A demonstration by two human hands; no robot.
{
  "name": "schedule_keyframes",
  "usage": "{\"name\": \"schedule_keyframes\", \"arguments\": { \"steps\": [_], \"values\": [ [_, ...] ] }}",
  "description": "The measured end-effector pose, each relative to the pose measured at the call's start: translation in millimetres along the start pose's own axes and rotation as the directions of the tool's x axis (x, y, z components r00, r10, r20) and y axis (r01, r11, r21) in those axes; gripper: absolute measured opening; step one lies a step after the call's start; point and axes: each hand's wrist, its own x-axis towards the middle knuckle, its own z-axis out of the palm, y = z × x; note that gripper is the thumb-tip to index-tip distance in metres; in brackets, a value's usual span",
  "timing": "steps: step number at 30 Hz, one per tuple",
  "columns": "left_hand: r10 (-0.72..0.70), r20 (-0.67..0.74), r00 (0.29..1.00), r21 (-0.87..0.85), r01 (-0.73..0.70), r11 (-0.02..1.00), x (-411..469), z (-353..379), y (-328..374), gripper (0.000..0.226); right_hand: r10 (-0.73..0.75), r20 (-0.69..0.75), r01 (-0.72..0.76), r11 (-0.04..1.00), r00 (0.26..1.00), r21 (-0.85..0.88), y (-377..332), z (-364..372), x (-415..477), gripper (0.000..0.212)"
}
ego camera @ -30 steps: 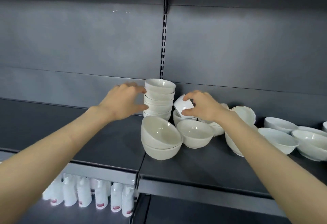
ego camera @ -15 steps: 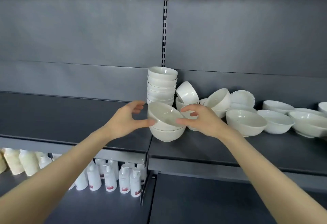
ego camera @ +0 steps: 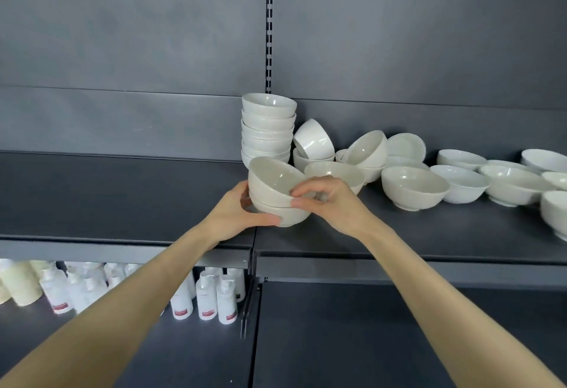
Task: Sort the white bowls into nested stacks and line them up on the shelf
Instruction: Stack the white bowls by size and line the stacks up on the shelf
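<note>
A nested pair of white bowls [ego camera: 274,183] sits tilted near the front of the dark shelf [ego camera: 122,197]. My left hand [ego camera: 236,217] grips its left side and base, thumb under the lower bowl. My right hand [ego camera: 329,200] pinches the right rim of the upper bowl. Behind the pair stands a tall stack of several small white bowls [ego camera: 268,125] against the back panel. To the right lie loose bowls: a tipped small bowl [ego camera: 314,139], another tilted bowl [ego camera: 366,148], and a wide bowl [ego camera: 414,186].
More wide white bowls [ego camera: 515,183] spread along the shelf to the right edge. The shelf's left half is bare dark surface. A lower shelf holds white bottles [ego camera: 214,298] with red labels and cream bottles [ego camera: 18,283] at left. A slotted upright [ego camera: 269,25] splits the back panel.
Both hands left the tall stack and the small bowl, came forward and closed on the nested pair at the front. The view has shifted so the shelf sits lower right.
</note>
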Motion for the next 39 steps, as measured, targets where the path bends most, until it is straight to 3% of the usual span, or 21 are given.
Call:
{"name": "schedule_keyframes", "arguments": {
  "steps": [5,10,15,17,21,24,28,34,39],
  "values": [
    [0.020,-0.044,0.999,-0.041,-0.021,0.999,-2,2,-4,0.070,-0.021,-0.021,0.020,0.998,1.000,-0.060,-2,0,-1,0.009],
    [0.035,-0.067,0.997,-0.056,-0.039,0.998,-3,3,-3,0.070,-0.089,-0.036,0.080,0.978,0.995,-0.191,-9,-11,4,0.012],
    [0.034,-0.061,0.998,-0.053,-0.037,0.998,-3,2,-5,0.070,-0.303,0.128,0.327,0.827,0.944,-0.457,-13,-14,9,0.012],
    [0.031,-0.056,0.998,-0.052,-0.034,0.998,-3,1,-6,0.072,-0.317,0.149,0.348,0.801,0.937,-0.487,-11,-14,7,0.014],
    [0.023,-0.034,0.999,-0.045,-0.025,0.999,-2,0,-7,0.073,-0.211,0.020,0.202,0.898,0.977,-0.391,-5,-9,-3,0.010],
    [-0.019,0.024,1.000,-0.025,0.020,0.999,2,-4,-9,0.084,-0.017,-0.148,-0.017,0.974,0.989,-0.224,-1,-6,-12,0.038],
    [-0.037,0.099,0.994,-0.019,0.039,0.999,6,-5,-9,0.091,0.097,-0.220,-0.130,0.982,0.971,-0.139,0,-3,-19,0.055],
    [-0.046,0.090,0.995,-0.024,0.048,0.999,8,-7,-10,0.101,0.200,-0.236,-0.219,0.974,0.951,-0.055,-2,-1,-15,0.036],
    [-0.035,0.065,0.997,-0.051,0.039,0.998,6,-6,-9,0.094,0.230,-0.290,-0.224,0.973,0.929,0.056,1,2,-15,0.028]
  ]
}}
